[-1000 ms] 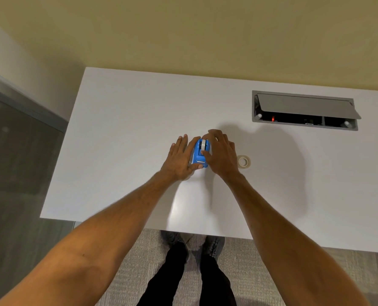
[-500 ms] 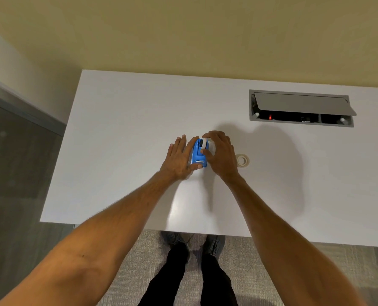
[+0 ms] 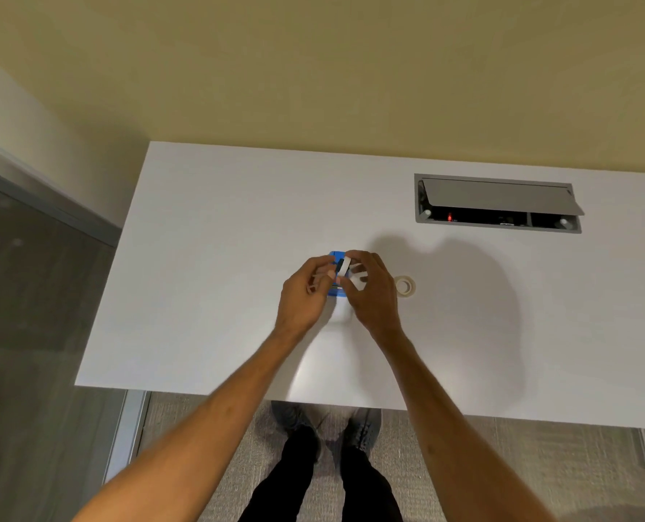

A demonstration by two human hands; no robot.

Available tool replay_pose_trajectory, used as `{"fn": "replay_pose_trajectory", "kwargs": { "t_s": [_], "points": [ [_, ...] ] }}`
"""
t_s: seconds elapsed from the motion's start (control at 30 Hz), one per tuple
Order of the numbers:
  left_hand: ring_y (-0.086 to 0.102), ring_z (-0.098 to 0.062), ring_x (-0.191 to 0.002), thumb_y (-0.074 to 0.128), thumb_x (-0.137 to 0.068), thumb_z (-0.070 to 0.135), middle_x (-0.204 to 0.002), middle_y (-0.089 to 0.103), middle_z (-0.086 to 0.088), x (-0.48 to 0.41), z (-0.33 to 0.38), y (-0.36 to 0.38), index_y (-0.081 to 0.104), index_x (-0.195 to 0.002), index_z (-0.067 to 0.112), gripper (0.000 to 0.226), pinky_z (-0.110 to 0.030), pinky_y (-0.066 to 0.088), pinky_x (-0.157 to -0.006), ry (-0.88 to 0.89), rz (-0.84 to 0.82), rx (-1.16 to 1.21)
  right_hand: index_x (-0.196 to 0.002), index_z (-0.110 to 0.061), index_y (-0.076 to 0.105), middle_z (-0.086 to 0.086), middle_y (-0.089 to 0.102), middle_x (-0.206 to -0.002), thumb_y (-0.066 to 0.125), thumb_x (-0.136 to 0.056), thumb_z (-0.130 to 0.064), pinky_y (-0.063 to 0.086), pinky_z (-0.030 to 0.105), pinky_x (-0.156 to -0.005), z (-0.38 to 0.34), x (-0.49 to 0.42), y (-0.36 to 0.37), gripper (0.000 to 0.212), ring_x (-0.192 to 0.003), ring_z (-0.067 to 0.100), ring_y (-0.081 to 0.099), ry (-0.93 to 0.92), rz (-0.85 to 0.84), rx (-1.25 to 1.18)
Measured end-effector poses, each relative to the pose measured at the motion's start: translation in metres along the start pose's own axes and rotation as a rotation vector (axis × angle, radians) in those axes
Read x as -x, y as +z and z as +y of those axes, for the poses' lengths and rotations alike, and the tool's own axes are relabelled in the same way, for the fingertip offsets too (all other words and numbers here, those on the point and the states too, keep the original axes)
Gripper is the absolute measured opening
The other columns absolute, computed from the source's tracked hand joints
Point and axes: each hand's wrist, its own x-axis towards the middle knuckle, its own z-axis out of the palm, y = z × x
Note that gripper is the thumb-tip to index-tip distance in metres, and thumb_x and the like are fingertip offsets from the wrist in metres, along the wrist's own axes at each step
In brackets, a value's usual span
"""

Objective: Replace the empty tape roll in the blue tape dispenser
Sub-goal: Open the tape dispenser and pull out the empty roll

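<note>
- Your left hand [image 3: 301,295] is curled around the left side of the small blue plastic tape dispenser [image 3: 336,255], fingers bent inward; most of the dispenser is hidden between your hands, with only its far end and a strip of its near edge showing.
- The dispenser sits at the middle of the white rectangular table [image 3: 208,258]; whether it rests on the surface or is lifted slightly cannot be told.
- Your right hand [image 3: 374,295] pinches a small white ring with a dark core [image 3: 343,266] between thumb and fingers, right over the top of the dispenser. Whether it has come clear of the dispenser cannot be told.
- A pale, translucent roll of tape [image 3: 404,285] lies flat on the table just to the right of your right hand, apart from it.
- Further back on the right, a grey metal cable hatch [image 3: 498,199] is set into the tabletop with its flap propped open and a small red light inside.
- Your dark trouser legs and shoes [image 3: 298,423] stand on grey carpet below the near table edge.
</note>
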Motion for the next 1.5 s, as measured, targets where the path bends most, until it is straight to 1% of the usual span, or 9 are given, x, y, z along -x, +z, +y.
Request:
{"fn": "replay_pose_trajectory", "kwargs": {
  "t_s": [0.2, 0.33, 0.57, 0.73, 0.93, 1.03, 1.13, 1.4, 1.5],
  "points": [
    [0.079, -0.007, -0.108, 0.08, -0.099, 0.039, -0.118, 0.082, 0.01, 0.022, 0.005, 0.013, 0.073, -0.132, 0.022, 0.038, -0.033, 0.066, -0.098, 0.017, 0.082, 0.06, -0.138, -0.014, 0.062, 0.003, 0.066, -0.127, 0.074, -0.095, 0.001, 0.067, 0.042, -0.093, -0.006, 0.02, 0.0, 0.047, -0.105, 0.02, 0.075, 0.018, -0.006, -0.081],
    [0.08, -0.003, -0.105, 0.082, -0.097, 0.039, -0.112, 0.083, 0.013, 0.026, 0.005, 0.015, 0.075, -0.129, 0.025, 0.036, -0.028, 0.067, -0.095, -0.011, 0.131, 0.066, -0.133, -0.021, 0.052, -0.007, 0.069, -0.12, 0.076, -0.094, -0.003, 0.067, 0.035, -0.093, -0.012, 0.028, 0.0, 0.049, -0.105, 0.015, 0.074, 0.053, 0.001, -0.117],
    [0.078, 0.001, -0.087, 0.08, -0.1, 0.033, -0.084, 0.079, 0.03, 0.028, 0.003, 0.012, 0.082, -0.125, 0.025, 0.027, -0.035, 0.068, -0.092, -0.053, 0.178, 0.122, -0.12, -0.017, 0.066, -0.004, 0.076, -0.113, 0.077, -0.098, -0.012, 0.062, 0.018, -0.089, -0.01, 0.034, 0.003, 0.025, -0.104, 0.011, 0.075, 0.024, 0.046, -0.185],
    [0.064, -0.017, -0.08, 0.074, -0.104, 0.032, -0.081, 0.072, 0.005, 0.03, -0.001, 0.009, 0.078, -0.096, 0.066, 0.035, -0.037, 0.054, -0.082, -0.031, 0.168, 0.237, -0.125, -0.016, 0.077, 0.0, 0.082, -0.112, 0.079, -0.095, -0.009, 0.061, 0.015, -0.089, -0.007, 0.041, 0.01, 0.031, -0.1, 0.011, 0.077, 0.04, 0.078, -0.167],
    [0.08, -0.016, -0.091, 0.077, -0.103, 0.027, -0.092, 0.085, 0.01, 0.034, 0.0, 0.006, 0.083, -0.094, 0.055, 0.03, -0.051, 0.067, -0.091, -0.044, 0.196, 0.264, -0.125, -0.02, 0.08, -0.004, 0.084, -0.111, 0.081, -0.095, -0.016, 0.061, 0.013, -0.085, -0.009, 0.049, 0.018, 0.03, -0.091, 0.002, 0.077, 0.015, 0.153, -0.152],
    [0.083, -0.014, -0.103, 0.079, -0.101, 0.024, -0.102, 0.087, 0.003, 0.036, -0.001, 0.002, 0.089, -0.103, 0.029, 0.011, -0.05, 0.067, -0.099, -0.07, 0.202, 0.297, -0.121, -0.023, 0.082, -0.008, 0.085, -0.097, 0.082, -0.094, -0.023, 0.064, 0.022, -0.077, -0.008, 0.048, 0.019, 0.027, -0.078, 0.003, 0.076, 0.05, 0.146, -0.155],
    [0.082, -0.012, -0.106, 0.081, -0.1, 0.023, -0.105, 0.087, 0.001, 0.033, -0.003, -0.002, 0.089, -0.108, 0.013, 0.015, -0.046, 0.065, -0.103, -0.099, 0.206, 0.287, -0.117, -0.024, 0.083, -0.011, 0.084, -0.097, 0.084, -0.093, -0.02, 0.067, 0.033, -0.086, -0.006, 0.046, 0.018, 0.024, -0.086, 0.009, 0.081, 0.082, 0.111, -0.218],
    [0.078, -0.031, -0.098, 0.066, -0.11, 0.026, -0.095, 0.082, -0.009, 0.028, -0.013, -0.005, 0.082, -0.118, 0.015, 0.021, -0.05, 0.065, -0.102, -0.133, 0.07, 0.354, -0.115, -0.021, 0.08, -0.008, 0.084, -0.098, 0.081, -0.096, -0.017, 0.066, 0.039, -0.092, -0.005, 0.043, 0.023, 0.02, -0.092, 0.012, 0.08, 0.144, 0.078, -0.251],
    [0.08, -0.017, -0.105, 0.067, -0.109, 0.022, -0.109, 0.082, -0.011, 0.022, -0.018, -0.009, 0.072, -0.136, 0.012, 0.029, -0.043, 0.064, -0.107, -0.19, 0.006, 0.424, -0.115, -0.02, 0.08, -0.007, 0.083, -0.099, 0.08, -0.096, -0.013, 0.066, 0.036, -0.092, -0.005, 0.041, 0.025, 0.02, -0.092, 0.011, 0.08, 0.137, 0.072, -0.227]
  ]
}}
